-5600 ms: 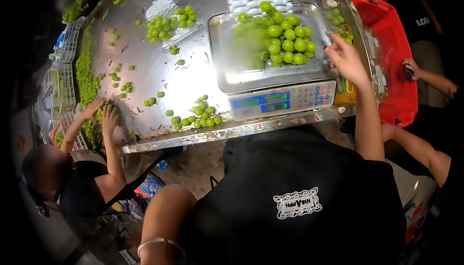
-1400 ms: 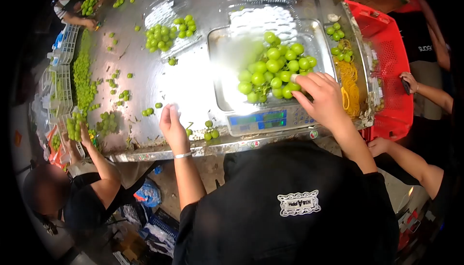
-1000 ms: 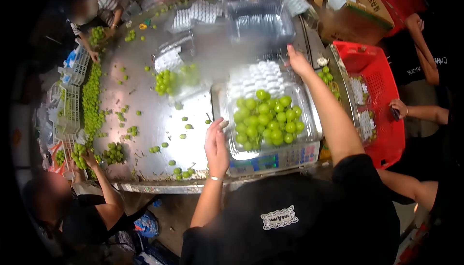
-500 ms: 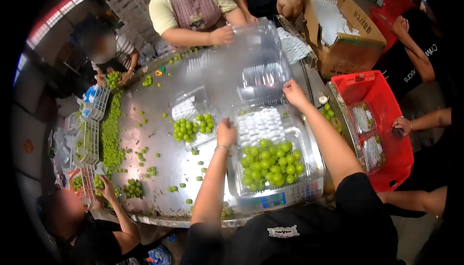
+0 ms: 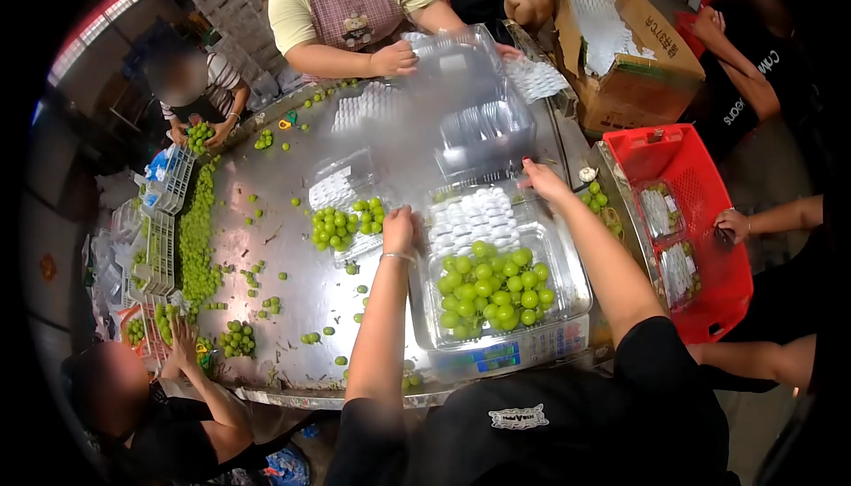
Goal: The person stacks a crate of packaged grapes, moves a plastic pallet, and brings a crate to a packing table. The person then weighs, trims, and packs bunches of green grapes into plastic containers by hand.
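A clear plastic clamshell box [image 5: 578, 284] sits on a digital scale [image 5: 507, 355] in front of me. A bunch of green grapes [image 5: 493, 289] lies in it, and a white foam sheet [image 5: 472, 220] covers the part behind the grapes. My left hand [image 5: 399, 231] is closed beside the box's left edge; what its fingers hold, if anything, is hidden. At the far right corner, my right hand [image 5: 544, 179] pinches the clear plastic edge of the box. Behind it stand stacked empty clamshells [image 5: 486, 127].
Left of my hands, another clamshell holds grapes [image 5: 333, 227]. Loose grapes and a long heap [image 5: 199, 242] lie on the metal table [image 5: 266, 260], beside white baskets [image 5: 160, 251]. A red crate [image 5: 709, 211] holds packed boxes at right. Several co-workers surround the table.
My left hand has moved slightly left and away from me; my right hand has shifted a little right and nearer. A co-worker at lower left now has spread fingers by the grapes.
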Demonstrator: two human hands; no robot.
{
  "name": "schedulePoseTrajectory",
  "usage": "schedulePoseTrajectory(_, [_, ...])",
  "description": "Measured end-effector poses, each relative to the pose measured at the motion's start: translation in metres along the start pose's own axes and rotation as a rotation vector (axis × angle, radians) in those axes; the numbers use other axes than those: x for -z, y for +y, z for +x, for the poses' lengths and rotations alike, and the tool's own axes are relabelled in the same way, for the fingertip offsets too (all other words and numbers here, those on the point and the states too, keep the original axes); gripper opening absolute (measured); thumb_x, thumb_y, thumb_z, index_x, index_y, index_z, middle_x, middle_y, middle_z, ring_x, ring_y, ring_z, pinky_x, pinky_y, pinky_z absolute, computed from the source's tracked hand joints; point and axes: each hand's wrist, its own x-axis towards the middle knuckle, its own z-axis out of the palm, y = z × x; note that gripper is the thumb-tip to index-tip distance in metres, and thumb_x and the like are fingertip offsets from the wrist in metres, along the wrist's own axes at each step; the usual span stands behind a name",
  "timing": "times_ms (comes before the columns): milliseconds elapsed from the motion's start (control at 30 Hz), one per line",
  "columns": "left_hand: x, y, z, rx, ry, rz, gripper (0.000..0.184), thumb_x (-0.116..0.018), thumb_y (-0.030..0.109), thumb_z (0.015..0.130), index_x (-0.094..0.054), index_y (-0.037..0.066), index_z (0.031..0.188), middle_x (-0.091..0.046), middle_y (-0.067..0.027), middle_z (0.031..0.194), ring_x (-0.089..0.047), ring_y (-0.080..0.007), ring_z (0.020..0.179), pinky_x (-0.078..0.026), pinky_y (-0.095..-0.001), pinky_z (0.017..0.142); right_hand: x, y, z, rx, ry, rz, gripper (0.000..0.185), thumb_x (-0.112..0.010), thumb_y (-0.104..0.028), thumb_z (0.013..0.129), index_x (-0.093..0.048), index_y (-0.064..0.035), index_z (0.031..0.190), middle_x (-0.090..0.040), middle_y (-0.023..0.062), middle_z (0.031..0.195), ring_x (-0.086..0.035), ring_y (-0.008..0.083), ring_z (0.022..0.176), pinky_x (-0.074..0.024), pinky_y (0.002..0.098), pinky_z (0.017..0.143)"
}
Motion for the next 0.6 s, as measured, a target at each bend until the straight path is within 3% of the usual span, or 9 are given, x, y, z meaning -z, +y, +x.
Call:
schedulePoseTrajectory(67, [-0.005, 0.01, -0.008, 0.068, -0.016, 0.012, 0.022, -0.048, 0.018, 0.083, -0.048, -0.001, 0.093, -0.055, -0.0078, 0.076, -0.054, -0.0161, 0.061, -0.045, -0.0277, 0.053, -0.003, -0.009, -0.006, 0.007, -0.002, 0.058, 0.049, -0.035, -0.039, 0.089, -0.05, 0.0042, 0.107, -0.058, 0.0147, 0.101, -0.056, 0.0224, 0.089, -0.0404, 0.0338, 0.08])
schedulePoseTrajectory(133, [-0.011, 0.016, -0.017, 0.019, -0.003, 0.022, 0.023, -0.047, 0.02, 0.083, -0.047, 0.0, 0.095, -0.055, -0.008, 0.078, -0.053, -0.0157, 0.063, -0.045, -0.0288, 0.054, -0.005, -0.014, 0.0, 0.246, 0.228, -0.336, 0.041, -0.038, -0.036, 0.086, -0.055, -0.0006, 0.099, -0.059, 0.018, 0.085, -0.056, 0.0298, 0.086, -0.0393, 0.0356, 0.079])
schedulePoseTrajectory(233, [-0.003, 0.01, -0.007, -0.004, -0.096, 0.023, 0.024, -0.047, 0.02, 0.083, -0.046, 0.001, 0.098, -0.056, -0.0069, 0.079, -0.053, -0.015, 0.065, -0.045, -0.0286, 0.057, -0.01, -0.032, 0.01, 0.286, 0.283, -0.366, 0.04, -0.039, -0.035, 0.086, -0.052, -0.0018, 0.105, -0.058, 0.0198, 0.095, -0.053, 0.0325, 0.094, -0.038, 0.038, 0.082])
schedulePoseTrajectory(367, [0.001, 0.014, -0.015, 0.005, -0.12, -0.024, 0.025, -0.048, 0.022, 0.084, -0.046, 0.005, 0.102, -0.058, -0.0049, 0.083, -0.052, -0.0132, 0.069, -0.044, -0.0296, 0.066, -0.015, -0.043, 0.049, 0.222, 0.116, -0.16, 0.046, -0.038, -0.037, 0.086, -0.048, 0.0006, 0.11, -0.052, 0.0217, 0.108, -0.049, 0.0321, 0.104, -0.0362, 0.0371, 0.086])
schedulePoseTrajectory(467, [-0.005, 0.017, -0.026, -0.01, -0.037, -0.08, 0.025, -0.048, 0.023, 0.084, -0.046, 0.006, 0.103, -0.058, -0.0053, 0.09, -0.052, -0.0135, 0.071, -0.043, -0.0291, 0.063, -0.028, -0.041, 0.069, 0.17, 0.038, -0.017, 0.051, -0.037, -0.039, 0.086, -0.045, 0.0044, 0.112, -0.047, 0.0223, 0.117, -0.044, 0.0308, 0.111, -0.0333, 0.0354, 0.091])
schedulePoseTrajectory(533, [0.0, 0.015, -0.025, 0.008, -0.046, -0.097, 0.023, -0.05, 0.024, 0.084, -0.047, 0.007, 0.099, -0.056, -0.0041, 0.088, -0.051, -0.0149, 0.07, -0.041, -0.029, 0.06, -0.034, -0.029, 0.076, 0.293, 0.205, -0.024, 0.055, -0.036, -0.041, 0.087, -0.044, 0.0068, 0.113, -0.045, 0.0217, 0.12, -0.042, 0.0293, 0.113, -0.0305, 0.0335, 0.094])
schedulePoseTrajectory(600, [0.008, 0.017, -0.024, 0.023, -0.23, -0.079, 0.02, -0.049, 0.026, 0.084, -0.048, 0.008, 0.092, -0.052, -0.0028, 0.082, -0.05, -0.0154, 0.07, -0.041, -0.0293, 0.06, -0.018, -0.026, 0.069, 0.284, 0.204, -0.03, 0.05, -0.037, -0.039, 0.087, -0.047, 0.0039, 0.112, -0.048, 0.0213, 0.116, -0.044, 0.0303, 0.11, -0.0315, 0.034, 0.093])
